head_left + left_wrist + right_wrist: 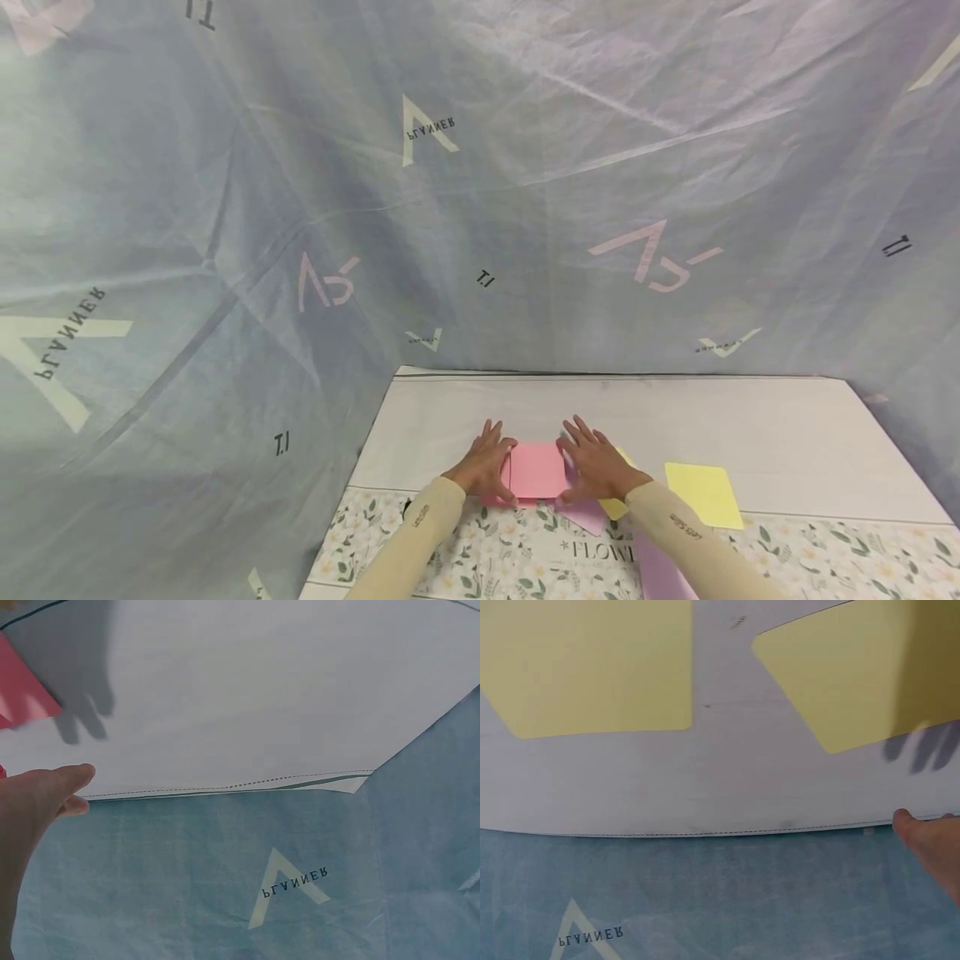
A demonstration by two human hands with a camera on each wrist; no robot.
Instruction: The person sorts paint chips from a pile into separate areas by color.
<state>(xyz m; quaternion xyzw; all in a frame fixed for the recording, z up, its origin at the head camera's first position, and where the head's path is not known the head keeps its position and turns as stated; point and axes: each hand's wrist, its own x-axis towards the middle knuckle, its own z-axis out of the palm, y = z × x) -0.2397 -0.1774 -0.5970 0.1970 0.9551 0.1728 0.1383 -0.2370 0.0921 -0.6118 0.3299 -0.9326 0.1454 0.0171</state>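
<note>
Between both hands is a pink square of paper [537,471], flat side up. My left hand [483,465] holds its left side, with thumb and forefinger near the two corners and the other fingers spread. On the right side, my right hand [597,468] holds it in the same way. Another pink sheet [498,501] shows from under the held one. A lilac sheet [587,517] and a yellow sheet [617,509] lie partly hidden beneath the right hand. The left wrist view catches only a few fingers [73,778].
Farther right, a second yellow sheet [702,496] lies on the white table cover [787,442]. Another lilac sheet [663,571] is half hidden by the right forearm. A printed grey-blue cloth [540,308] hangs behind the table and along its sides.
</note>
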